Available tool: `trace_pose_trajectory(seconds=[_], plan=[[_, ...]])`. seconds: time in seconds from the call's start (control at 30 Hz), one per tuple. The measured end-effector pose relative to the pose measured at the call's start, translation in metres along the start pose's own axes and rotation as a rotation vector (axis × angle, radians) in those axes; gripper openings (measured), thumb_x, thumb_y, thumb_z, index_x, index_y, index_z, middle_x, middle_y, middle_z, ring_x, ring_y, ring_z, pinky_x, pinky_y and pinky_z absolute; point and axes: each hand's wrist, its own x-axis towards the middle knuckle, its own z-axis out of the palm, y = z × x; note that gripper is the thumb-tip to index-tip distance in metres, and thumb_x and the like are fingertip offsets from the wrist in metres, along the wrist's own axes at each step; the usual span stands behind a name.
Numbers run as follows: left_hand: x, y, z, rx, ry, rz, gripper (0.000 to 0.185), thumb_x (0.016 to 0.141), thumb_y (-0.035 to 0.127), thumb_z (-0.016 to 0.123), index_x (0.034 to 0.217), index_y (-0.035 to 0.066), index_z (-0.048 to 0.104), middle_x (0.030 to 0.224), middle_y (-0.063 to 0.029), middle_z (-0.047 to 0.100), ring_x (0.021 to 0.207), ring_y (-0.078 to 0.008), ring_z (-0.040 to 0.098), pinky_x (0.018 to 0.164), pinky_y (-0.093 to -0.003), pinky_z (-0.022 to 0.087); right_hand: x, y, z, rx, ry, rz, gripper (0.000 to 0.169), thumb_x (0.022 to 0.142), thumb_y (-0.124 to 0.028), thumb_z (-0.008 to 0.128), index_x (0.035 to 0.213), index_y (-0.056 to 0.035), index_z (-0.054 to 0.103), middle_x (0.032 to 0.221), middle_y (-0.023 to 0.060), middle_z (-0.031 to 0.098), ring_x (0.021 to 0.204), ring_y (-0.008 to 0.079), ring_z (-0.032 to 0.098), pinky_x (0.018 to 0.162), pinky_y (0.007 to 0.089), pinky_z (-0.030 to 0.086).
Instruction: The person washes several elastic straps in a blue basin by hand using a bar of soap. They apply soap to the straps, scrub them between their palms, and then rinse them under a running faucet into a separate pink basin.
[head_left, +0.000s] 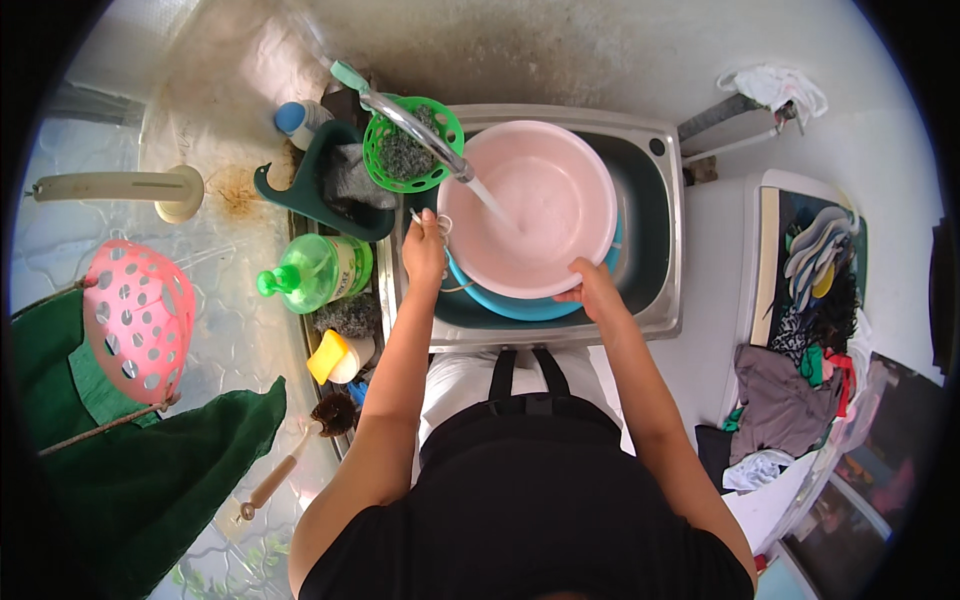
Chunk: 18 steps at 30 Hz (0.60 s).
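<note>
A pale pink plastic basin (517, 259) rests tilted over a blue plastic basin (517, 308) in the stainless steel sink (671, 247). Water streams from the metal faucet (420, 135) into the pink basin, and a little water covers its bottom. My right hand (592, 291) grips the pink basin's near right rim, thumb on top and fingers below. At the basin's left side, my left hand (424, 251) pinches a thin whitish item with a loop (445, 224); its exact kind is unclear. A thin tan strip (456, 287) shows beside the blue basin.
Left of the sink are a green perforated basket (415, 180) with scouring wool, a dark green caddy (322, 199), a green pump bottle (319, 274), a yellow sponge (328, 358) and a brush (274, 472). Clothes (787, 397) lie on and in a washing machine (720, 225) at right.
</note>
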Motion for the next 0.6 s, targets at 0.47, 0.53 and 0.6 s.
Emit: trace_pose_trajectory(seconds=[0.47,0.53,0.6], plan=[[-0.052,0.010,0.002,-0.380,-0.291,-0.219,0.019,0.071,-0.004,0.054,0.088,0.003,0.060,0.061,0.0038,0.050,0.044,-0.0041,0.039,0.037,-0.0240,0.026,0.009,-0.023,0.030,-1.356,0.405,-1.092,0.057,0.075,-0.014,0.066,0.128,-0.0011,0.047,0.130,0.0170,0.042,0.123,0.0338,0.037,0.098,0.0433,0.035],[-0.062,0.026,0.002,-0.433,-0.365,-0.293,0.019,0.071,-0.005,0.053,0.087,0.003,0.059,0.062,0.0037,0.050,0.045,-0.0039,0.040,0.037,-0.0232,0.027,0.032,-0.017,0.046,-1.456,0.245,-1.077,0.050,0.076,-0.013,0.062,0.125,-0.0040,0.052,0.134,0.0163,0.040,0.127,0.0352,0.034,0.103,0.0436,0.032],[-0.071,0.029,0.007,-0.526,-0.349,-0.263,0.021,0.070,-0.006,0.053,0.087,0.004,0.060,0.063,0.0036,0.051,0.045,-0.0039,0.041,0.039,-0.0223,0.028,0.044,-0.003,0.062,-1.562,0.205,-1.047,0.046,0.079,-0.014,0.059,0.124,-0.0052,0.054,0.138,0.0155,0.039,0.132,0.0346,0.029,0.107,0.0453,0.028]])
